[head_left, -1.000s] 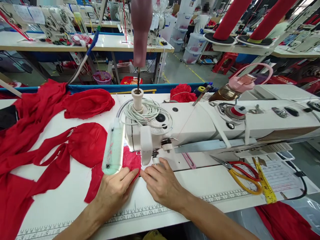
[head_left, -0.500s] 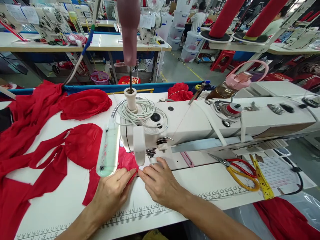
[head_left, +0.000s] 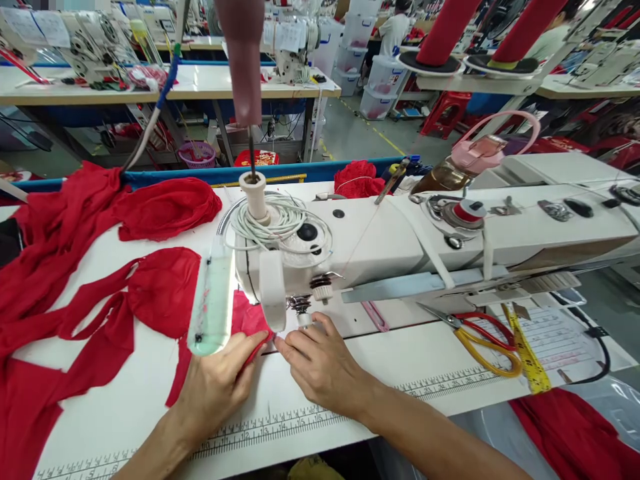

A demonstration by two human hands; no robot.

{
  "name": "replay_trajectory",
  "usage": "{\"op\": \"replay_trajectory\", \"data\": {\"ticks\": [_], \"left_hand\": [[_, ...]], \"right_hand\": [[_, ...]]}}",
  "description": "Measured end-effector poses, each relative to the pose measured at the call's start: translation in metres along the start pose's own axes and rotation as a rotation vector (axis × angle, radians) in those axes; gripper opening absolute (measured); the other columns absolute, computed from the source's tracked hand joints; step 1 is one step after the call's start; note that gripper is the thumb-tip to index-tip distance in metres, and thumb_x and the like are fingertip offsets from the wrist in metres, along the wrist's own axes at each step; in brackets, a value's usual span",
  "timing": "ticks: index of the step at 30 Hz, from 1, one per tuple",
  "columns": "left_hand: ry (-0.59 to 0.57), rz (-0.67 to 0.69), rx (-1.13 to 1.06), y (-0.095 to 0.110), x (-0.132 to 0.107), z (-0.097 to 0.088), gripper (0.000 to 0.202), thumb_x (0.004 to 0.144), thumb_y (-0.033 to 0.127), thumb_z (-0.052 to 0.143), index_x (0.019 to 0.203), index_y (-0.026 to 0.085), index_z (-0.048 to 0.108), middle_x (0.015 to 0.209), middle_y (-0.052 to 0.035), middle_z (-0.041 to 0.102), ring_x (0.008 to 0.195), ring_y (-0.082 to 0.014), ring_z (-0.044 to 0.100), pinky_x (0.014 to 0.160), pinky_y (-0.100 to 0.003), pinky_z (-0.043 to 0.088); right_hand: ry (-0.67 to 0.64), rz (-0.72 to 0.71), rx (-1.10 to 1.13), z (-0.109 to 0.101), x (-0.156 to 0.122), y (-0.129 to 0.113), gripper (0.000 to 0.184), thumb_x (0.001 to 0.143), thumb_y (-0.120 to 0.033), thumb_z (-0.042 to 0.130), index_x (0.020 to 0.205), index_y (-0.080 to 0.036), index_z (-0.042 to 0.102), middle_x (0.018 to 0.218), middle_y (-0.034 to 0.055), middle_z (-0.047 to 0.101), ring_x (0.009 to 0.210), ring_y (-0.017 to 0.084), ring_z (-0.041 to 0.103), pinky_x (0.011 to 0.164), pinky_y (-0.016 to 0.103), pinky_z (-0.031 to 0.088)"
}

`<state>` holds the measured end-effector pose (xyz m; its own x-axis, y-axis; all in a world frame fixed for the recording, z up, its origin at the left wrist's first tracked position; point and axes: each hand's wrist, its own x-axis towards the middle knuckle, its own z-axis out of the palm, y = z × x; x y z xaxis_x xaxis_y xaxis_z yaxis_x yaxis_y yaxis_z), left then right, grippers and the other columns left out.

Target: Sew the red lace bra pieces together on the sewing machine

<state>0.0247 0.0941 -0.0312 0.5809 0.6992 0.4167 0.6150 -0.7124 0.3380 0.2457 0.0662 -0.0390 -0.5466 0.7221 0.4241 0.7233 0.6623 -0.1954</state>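
My left hand [head_left: 225, 377] is closed, pinching the edge of a red fabric piece [head_left: 250, 320] just left of the sewing machine's needle area. That piece runs under the pale green see-through guard [head_left: 213, 307], which hides part of it. Close to the presser area, my right hand [head_left: 325, 370] is curled, with its thumb and index tips by the fabric's end. What lies between those right fingertips is too small to make out. The white sewing machine [head_left: 370, 233] stands right behind both hands, its needle hidden by the head.
Red fabric pieces [head_left: 165, 287] spread across the table's left side. To the right lie scissors [head_left: 485, 340], a yellow tape measure [head_left: 525, 350], pink tweezers [head_left: 375, 315] and a written sheet [head_left: 560, 340]. A pink-lidded bottle [head_left: 475, 160] stands behind the machine. A printed ruler [head_left: 280, 427] follows the front edge.
My left hand has drawn slightly left and turned a little, with the red fabric still in its fingers. The right hand stays nearly in place. The view has shifted slightly.
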Motion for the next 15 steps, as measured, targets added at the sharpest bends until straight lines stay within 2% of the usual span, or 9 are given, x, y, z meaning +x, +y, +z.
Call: {"op": "replay_trajectory", "data": {"ticks": [4, 8, 15], "left_hand": [[-0.034, 0.066, 0.040, 0.0047, 0.0020, 0.0040, 0.029, 0.095, 0.005, 0.044, 0.118, 0.015, 0.058, 0.074, 0.0001, 0.067, 0.063, -0.0128, 0.062, 0.067, -0.029, 0.037], [-0.010, 0.141, 0.113, 0.0064, 0.0049, 0.0045, 0.032, 0.089, 0.001, 0.044, 0.116, 0.011, 0.058, 0.070, 0.0002, 0.065, 0.059, -0.0132, 0.060, 0.067, -0.030, 0.038], [0.032, 0.182, 0.190, 0.0080, 0.0066, 0.0040, 0.043, 0.079, -0.005, 0.040, 0.115, 0.011, 0.057, 0.063, 0.0023, 0.061, 0.054, -0.0128, 0.056, 0.064, -0.029, 0.037]], "right_hand": [[0.004, 0.000, 0.013, -0.0008, 0.0007, 0.0001, 0.027, 0.094, -0.010, 0.045, 0.115, -0.013, 0.062, 0.088, 0.0050, 0.064, 0.080, 0.020, 0.048, 0.094, 0.044, 0.033], [0.013, -0.007, 0.013, -0.0010, 0.0012, 0.0002, 0.026, 0.093, -0.009, 0.046, 0.112, -0.013, 0.063, 0.088, 0.0045, 0.064, 0.080, 0.019, 0.048, 0.095, 0.044, 0.032], [0.012, -0.015, -0.008, 0.0000, 0.0005, 0.0004, 0.026, 0.091, -0.009, 0.050, 0.113, -0.014, 0.063, 0.089, 0.0040, 0.062, 0.081, 0.019, 0.048, 0.095, 0.044, 0.032]]}}
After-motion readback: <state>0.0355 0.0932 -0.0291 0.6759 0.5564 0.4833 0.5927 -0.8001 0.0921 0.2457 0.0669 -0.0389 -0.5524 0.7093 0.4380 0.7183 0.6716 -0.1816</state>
